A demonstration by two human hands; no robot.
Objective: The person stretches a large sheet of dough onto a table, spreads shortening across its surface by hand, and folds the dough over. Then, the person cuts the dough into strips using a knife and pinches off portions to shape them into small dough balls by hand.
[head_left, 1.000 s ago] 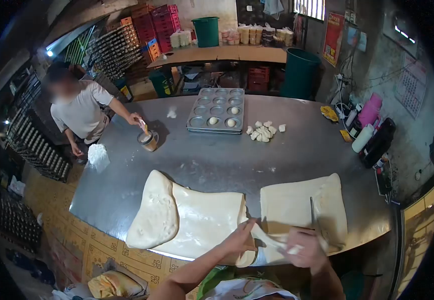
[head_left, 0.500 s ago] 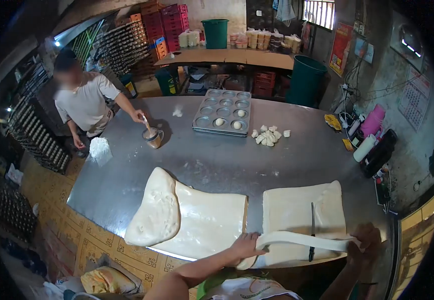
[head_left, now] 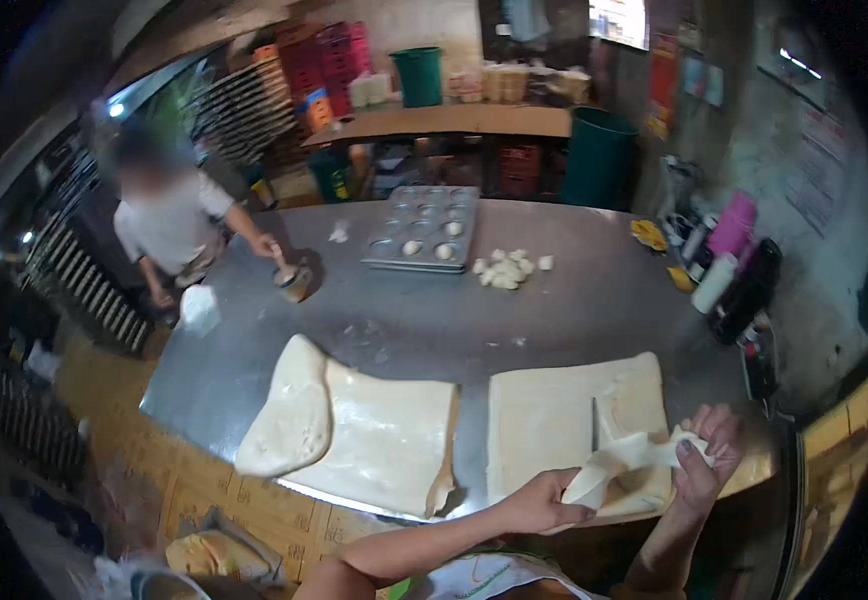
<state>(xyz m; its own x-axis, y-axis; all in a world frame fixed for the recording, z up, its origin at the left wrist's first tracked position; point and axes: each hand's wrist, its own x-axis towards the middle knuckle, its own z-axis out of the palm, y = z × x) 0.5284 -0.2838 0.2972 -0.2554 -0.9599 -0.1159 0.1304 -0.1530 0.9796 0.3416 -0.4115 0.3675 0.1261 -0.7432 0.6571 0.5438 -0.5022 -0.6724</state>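
Observation:
A long strip of dough (head_left: 626,457) hangs bent and twisted between my hands. My left hand (head_left: 548,502) is closed on its near end, above the front edge of the right dough slab (head_left: 537,425). At the strip's other end, my right hand (head_left: 706,458) grips it just past the slab's right side. A dark knife (head_left: 595,422) lies on that slab, partly hidden by the strip. To the left, across a gap, rests a larger dough slab (head_left: 394,425) with a thick flap folded over its left end.
Small dough pieces (head_left: 504,269) lie in a pile near a muffin tray (head_left: 386,248) holding a few dough balls. At the far left, another person (head_left: 176,220) has a hand in a glass mug (head_left: 296,284). Bottles (head_left: 716,284) stand along the metal table's (head_left: 414,330) right side.
The strip was stretched nearly straight; now it is bent and twisted, with my hands closer together. My left hand has moved right, away from the left slab. The view has shifted slightly.

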